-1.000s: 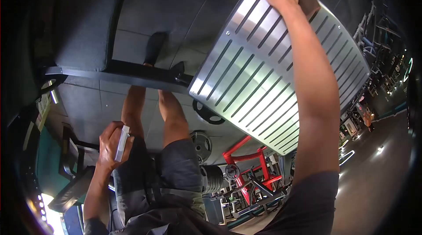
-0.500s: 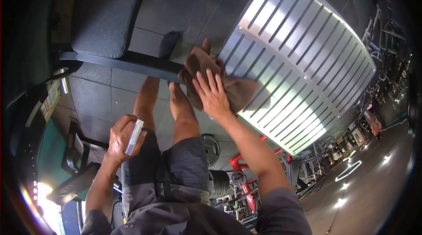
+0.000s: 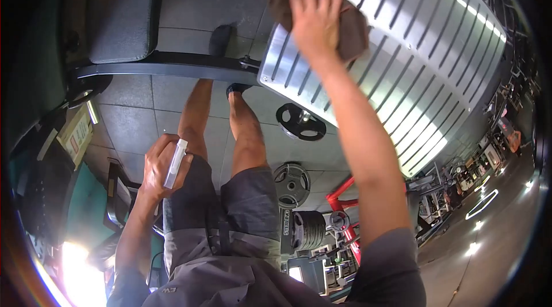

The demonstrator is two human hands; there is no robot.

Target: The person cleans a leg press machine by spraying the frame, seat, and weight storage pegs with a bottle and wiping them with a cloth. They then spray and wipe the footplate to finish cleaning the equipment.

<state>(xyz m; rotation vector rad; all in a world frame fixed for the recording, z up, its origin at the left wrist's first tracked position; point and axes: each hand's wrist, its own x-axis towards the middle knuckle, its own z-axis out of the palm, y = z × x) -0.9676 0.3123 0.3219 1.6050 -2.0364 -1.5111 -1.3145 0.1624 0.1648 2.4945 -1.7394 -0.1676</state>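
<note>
In my left hand (image 3: 164,166) is a small clear spray bottle (image 3: 175,164) with a white top, the fingers wrapped round it near my thigh. My right hand (image 3: 315,22) lies flat with fingers spread on a brown cloth (image 3: 352,31), pressing it against the upper left part of a slotted silver metal plate (image 3: 397,62). The cloth is bunched and hangs past the plate's left edge. A black metal beam (image 3: 167,65) runs up to the plate's lower left corner.
A black padded bench (image 3: 122,14) stands at the upper left. Weight plates (image 3: 292,185) and a red frame (image 3: 345,192) are below the metal plate. More gym equipment lines the right side. My legs are under the beam.
My right hand and the cloth have moved up and to the right, from the plate's lower left edge to its upper left part. My left hand still holds the bottle.
</note>
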